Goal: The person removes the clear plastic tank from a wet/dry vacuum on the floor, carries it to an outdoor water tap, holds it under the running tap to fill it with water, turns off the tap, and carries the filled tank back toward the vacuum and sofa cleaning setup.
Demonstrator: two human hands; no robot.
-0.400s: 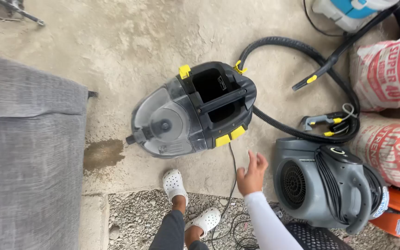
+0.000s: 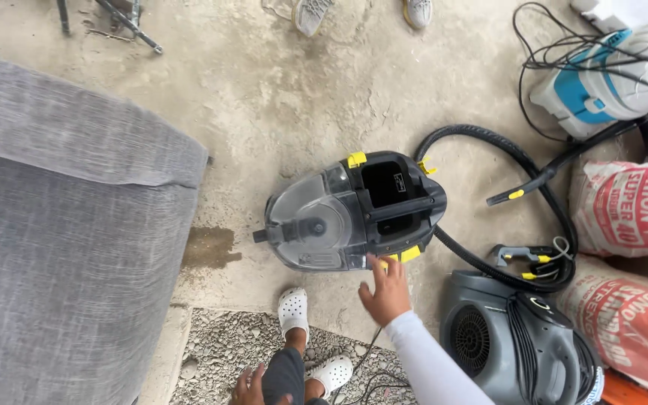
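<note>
Grey concrete floor (image 2: 279, 97) fills the single head view, and on it sits a dark grey canister cleaning machine (image 2: 354, 214) with a clear front tank and yellow clips, its top compartment open upward, probably so it can be reached from above. The person's right hand (image 2: 386, 289), in a white sleeve, stretches out with fingers (image 2: 375, 264) spread and loose, the tips touching or just short of the machine's near edge by a yellow clip; the angle makes contact hard to confirm, and it grasps nothing. The left hand (image 2: 250, 386) shows only partly at the bottom edge near the knee, fingers apparently relaxed and empty. A black hose (image 2: 504, 150) loops from the machine around toward a yellow-trimmed nozzle handle (image 2: 526, 259). Just right of the hand stands a grey air blower (image 2: 511, 337). A grey upholstered sofa (image 2: 61, 225) fills the left, with a damp patch (image 2: 208, 247) on the floor beside it. At the right edge, 2 pink printed sacks (image 2: 628, 210) lie stacked, and a blue-and-white machine (image 2: 601, 82) rests above them.
</note>
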